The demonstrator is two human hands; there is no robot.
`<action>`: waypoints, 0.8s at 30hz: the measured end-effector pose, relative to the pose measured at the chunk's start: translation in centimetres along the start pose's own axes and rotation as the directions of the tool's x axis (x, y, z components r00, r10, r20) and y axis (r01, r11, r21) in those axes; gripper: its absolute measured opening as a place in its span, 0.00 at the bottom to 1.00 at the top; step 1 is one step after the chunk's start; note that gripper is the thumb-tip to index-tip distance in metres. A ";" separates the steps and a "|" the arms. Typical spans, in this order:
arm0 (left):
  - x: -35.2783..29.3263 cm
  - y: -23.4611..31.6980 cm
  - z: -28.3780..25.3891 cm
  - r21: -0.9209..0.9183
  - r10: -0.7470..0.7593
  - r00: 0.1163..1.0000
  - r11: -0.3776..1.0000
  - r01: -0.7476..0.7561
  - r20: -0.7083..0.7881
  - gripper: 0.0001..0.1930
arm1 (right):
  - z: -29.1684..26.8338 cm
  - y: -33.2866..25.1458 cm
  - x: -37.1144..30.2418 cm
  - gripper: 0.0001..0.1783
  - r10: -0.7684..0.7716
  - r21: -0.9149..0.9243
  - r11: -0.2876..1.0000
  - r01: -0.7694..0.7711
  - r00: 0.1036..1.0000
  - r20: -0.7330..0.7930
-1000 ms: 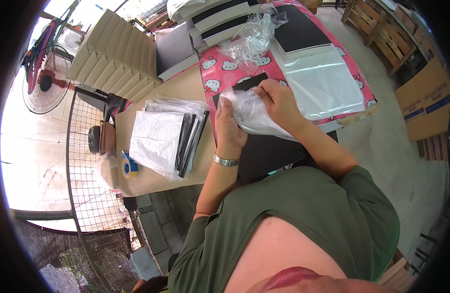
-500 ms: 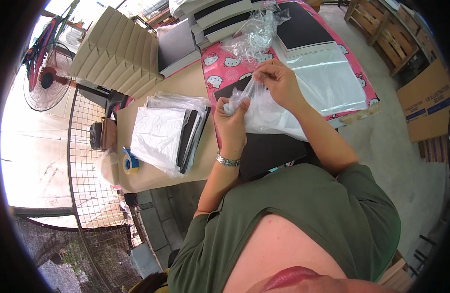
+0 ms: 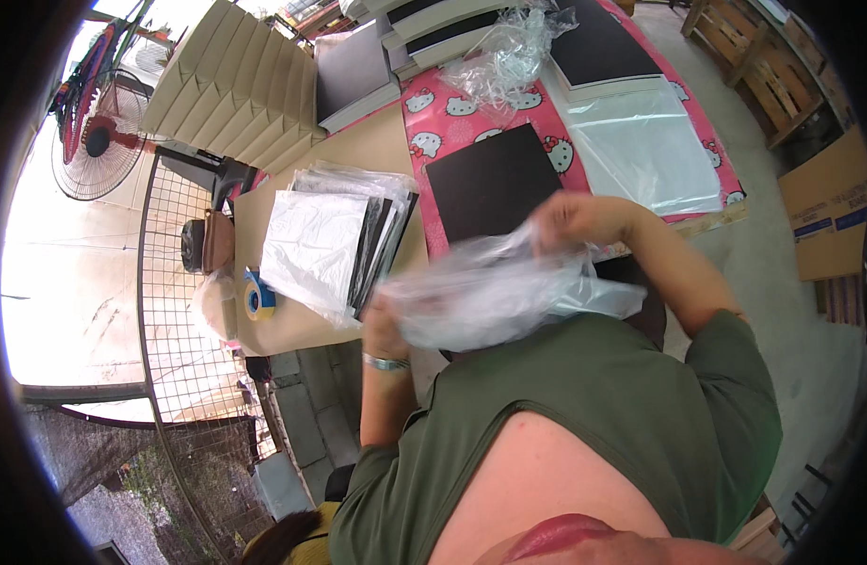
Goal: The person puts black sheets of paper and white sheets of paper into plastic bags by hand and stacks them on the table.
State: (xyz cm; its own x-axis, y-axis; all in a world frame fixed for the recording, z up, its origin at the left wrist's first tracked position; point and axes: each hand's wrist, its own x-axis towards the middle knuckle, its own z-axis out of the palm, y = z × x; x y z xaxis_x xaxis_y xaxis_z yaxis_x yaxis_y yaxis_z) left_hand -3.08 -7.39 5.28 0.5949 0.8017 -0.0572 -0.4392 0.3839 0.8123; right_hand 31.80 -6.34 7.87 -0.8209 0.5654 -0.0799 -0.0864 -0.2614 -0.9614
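Note:
A clear plastic bag (image 3: 509,297) stretches between my two hands, close in front of my body and smeared by motion. My left hand (image 3: 385,325), a metal-banded watch at its wrist, is closed on the bag's left end. At the upper right edge of the bag, my right hand (image 3: 579,223) pinches the plastic, its fingers blurred. Just beyond the bag, a flat black board (image 3: 495,184) lies on the pink patterned table cover (image 3: 424,141). To the left is a pile of black boards in clear plastic (image 3: 321,240).
A stack of flat clear bags (image 3: 645,155) lies at the right, below a black-covered stack (image 3: 603,47). Crumpled plastic (image 3: 499,61) sits at the back. Tall brown-wrapped packages (image 3: 236,89), a blue tape dispenser (image 3: 256,297) and a fan (image 3: 99,141) are at the left.
Both hands have drawn the bag toward my body and moved apart, spreading it sideways. The black board on the pink cover now shows more fully.

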 end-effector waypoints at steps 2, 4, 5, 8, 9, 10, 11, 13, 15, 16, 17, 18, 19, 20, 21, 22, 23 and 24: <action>1.8 1.6 1.5 -0.287 0.183 0.946 0.952 -0.103 0.268 0.24 | 0.0 0.7 -0.4 0.08 0.243 -0.314 0.929 -0.198 0.964 0.111; 1.8 0.8 0.6 0.195 -0.103 0.939 0.980 0.039 0.329 0.22 | -1.3 1.3 -1.2 0.08 -0.171 -0.061 0.984 0.165 0.977 -0.124; 0.6 -0.3 1.0 0.573 -0.267 0.960 0.801 0.173 0.085 0.21 | -1.7 1.5 -1.5 0.08 -0.345 0.027 0.930 0.366 0.898 -0.273; 1.5 -1.5 1.0 0.755 -0.435 0.897 0.561 0.340 -0.080 0.21 | -1.7 0.0 -1.4 0.10 -0.361 0.313 0.770 0.557 0.783 -0.507; 2.3 -1.7 0.9 0.724 -0.490 0.872 0.599 0.342 -0.007 0.21 | -0.8 0.2 -1.5 0.10 -0.159 0.320 0.827 0.463 0.737 -0.657; 1.8 -0.9 -0.3 0.529 -0.336 0.930 0.767 0.362 -0.150 0.21 | -1.5 0.7 -1.7 0.09 -0.078 0.160 0.971 0.176 0.870 -0.488; 2.1 -0.6 -0.6 0.058 -0.127 0.980 0.989 0.137 -0.153 0.19 | -2.9 1.5 -1.9 0.09 0.072 -0.069 0.993 -0.100 0.942 -0.327; 3.1 0.8 -0.7 -0.067 -0.010 0.999 0.998 0.008 -0.037 0.17 | -3.9 2.0 -2.3 0.08 0.172 -0.292 0.929 -0.226 0.964 -0.201; 3.3 -0.1 -2.7 -0.046 -0.108 0.991 0.993 0.112 0.074 0.16 | -4.0 1.8 -2.4 0.06 -0.035 -0.215 0.977 -0.011 0.977 -0.210; 3.4 -0.4 -3.1 0.013 -0.214 0.969 0.977 0.214 0.125 0.16 | -3.7 1.5 -2.0 0.07 -0.208 -0.106 0.978 0.179 0.856 -0.473; 3.4 -1.1 -3.0 0.271 -0.324 0.940 0.919 0.286 0.106 0.15 | -3.7 1.0 -1.2 0.06 -0.258 0.062 0.936 0.346 0.796 -0.548; 3.9 -1.9 -1.9 0.509 -0.430 0.900 0.791 0.340 0.067 0.15 | -3.7 0.3 -0.6 0.05 -0.281 0.206 0.836 0.509 0.719 -0.636; 4.2 -2.2 -1.1 0.710 -0.517 0.856 0.602 0.366 -0.003 0.15 | -4.0 0.0 -0.2 0.05 -0.276 0.321 0.681 0.658 0.637 -0.720; 4.5 -1.5 -0.4 0.547 -0.382 0.924 0.771 0.327 -0.014 0.16 | -4.7 0.5 -0.6 0.06 -0.204 0.345 0.781 0.521 0.735 -0.647; 5.1 -0.4 0.6 0.365 -0.244 0.968 0.897 0.248 -0.058 0.17 | -5.8 1.3 -1.3 0.08 -0.119 0.352 0.860 0.371 0.815 -0.568; 6.0 0.5 1.4 0.172 -0.112 0.986 0.976 0.133 -0.124 0.17 | -6.6 2.2 -1.8 0.09 -0.077 0.314 0.915 0.253 0.875 -0.479; 6.9 1.1 1.6 -0.018 0.003 0.977 1.000 -0.007 -0.215 0.18 | -7.3 3.2 -2.2 0.10 -0.033 0.254 0.957 0.140 0.923 -0.384; 7.5 0.9 -0.7 -0.089 -0.044 0.975 0.996 0.025 -0.218 0.17 | -7.9 4.1 -2.2 0.11 -0.036 0.155 0.985 0.079 0.964 -0.263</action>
State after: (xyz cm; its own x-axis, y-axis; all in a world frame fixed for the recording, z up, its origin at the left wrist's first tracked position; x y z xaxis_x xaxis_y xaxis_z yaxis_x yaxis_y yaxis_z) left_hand 0.50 -0.72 5.17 0.4526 0.8646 -0.2182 -0.4826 0.4432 0.7555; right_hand 37.72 -2.45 1.99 -0.6403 0.7600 -0.1116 -0.2378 -0.3343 -0.9120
